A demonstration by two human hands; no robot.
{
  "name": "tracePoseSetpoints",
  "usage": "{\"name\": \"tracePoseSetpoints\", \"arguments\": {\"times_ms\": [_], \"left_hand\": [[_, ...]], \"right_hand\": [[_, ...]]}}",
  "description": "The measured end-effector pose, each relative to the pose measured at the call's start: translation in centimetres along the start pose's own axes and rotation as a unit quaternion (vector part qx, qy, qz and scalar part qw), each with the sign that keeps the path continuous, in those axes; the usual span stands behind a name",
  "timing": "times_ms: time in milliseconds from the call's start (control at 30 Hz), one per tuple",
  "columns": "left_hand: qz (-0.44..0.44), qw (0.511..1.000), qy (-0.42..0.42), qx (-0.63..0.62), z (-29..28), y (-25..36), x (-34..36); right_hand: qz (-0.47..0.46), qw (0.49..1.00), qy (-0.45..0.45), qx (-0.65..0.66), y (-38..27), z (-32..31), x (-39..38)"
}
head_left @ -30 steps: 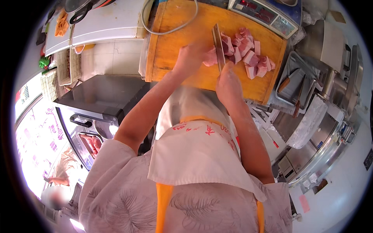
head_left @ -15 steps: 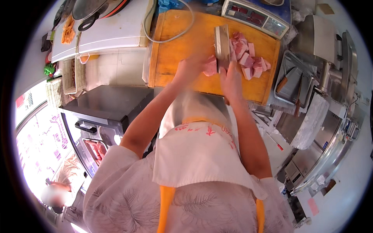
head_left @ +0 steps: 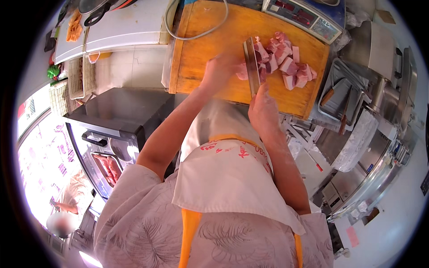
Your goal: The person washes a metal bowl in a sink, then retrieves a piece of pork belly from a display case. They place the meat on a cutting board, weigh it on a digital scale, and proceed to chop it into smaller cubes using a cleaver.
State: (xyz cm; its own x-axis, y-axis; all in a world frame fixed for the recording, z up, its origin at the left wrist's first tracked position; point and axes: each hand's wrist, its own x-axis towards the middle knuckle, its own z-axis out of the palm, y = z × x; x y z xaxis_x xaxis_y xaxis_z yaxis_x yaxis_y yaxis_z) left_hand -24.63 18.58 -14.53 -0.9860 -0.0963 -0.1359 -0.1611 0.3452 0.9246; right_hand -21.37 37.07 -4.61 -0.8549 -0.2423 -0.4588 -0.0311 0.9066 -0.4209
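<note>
My right hand [head_left: 264, 110] is closed round the handle of a cleaver [head_left: 252, 67], its blade seen nearly edge-on over a wooden cutting board [head_left: 194, 53]. Left of the blade lies a small piece of raw meat [head_left: 241, 71]. My left hand [head_left: 217, 73] reaches to this piece from the left; a blur hides its fingers, so their grip does not show. Pink and pale meat chunks [head_left: 289, 67] are heaped to the right of the blade, some close against it.
A scale [head_left: 304, 18] borders the board's far right. Beside its right edge, a metal tray [head_left: 342, 91] holds wooden-handled tools. A grey cable [head_left: 196, 37] loops over the far left corner. A dark-topped cabinet [head_left: 125, 107] stands left, and a person [head_left: 73, 196] is at the lower left.
My right hand has drawn back toward me with the cleaver, and the blade has turned from its broad side to nearly edge-on. The whole view has shifted slightly.
</note>
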Motion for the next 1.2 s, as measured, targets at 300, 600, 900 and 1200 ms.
{"name": "tracePoseSetpoints", "arguments": {"times_ms": [300,600,900,1200], "left_hand": [[0.056,0.998,-0.014,0.03,0.0,0.9,0.3],[-0.05,0.997,-0.032,-0.044,-0.7,2.1,0.3],[0.055,0.997,0.032,0.036,0.1,-0.3,-0.5],[0.101,0.994,0.044,0.02,0.5,-1.7,-0.2]], "right_hand": [[-0.003,1.0,-0.002,-0.026,0.1,3.1,2.8],[-0.024,0.981,0.107,0.163,3.7,2.1,3.9],[-0.023,1.0,0.01,-0.004,0.8,-0.6,-0.3],[-0.002,0.996,-0.064,-0.06,0.4,1.2,1.0]]}}
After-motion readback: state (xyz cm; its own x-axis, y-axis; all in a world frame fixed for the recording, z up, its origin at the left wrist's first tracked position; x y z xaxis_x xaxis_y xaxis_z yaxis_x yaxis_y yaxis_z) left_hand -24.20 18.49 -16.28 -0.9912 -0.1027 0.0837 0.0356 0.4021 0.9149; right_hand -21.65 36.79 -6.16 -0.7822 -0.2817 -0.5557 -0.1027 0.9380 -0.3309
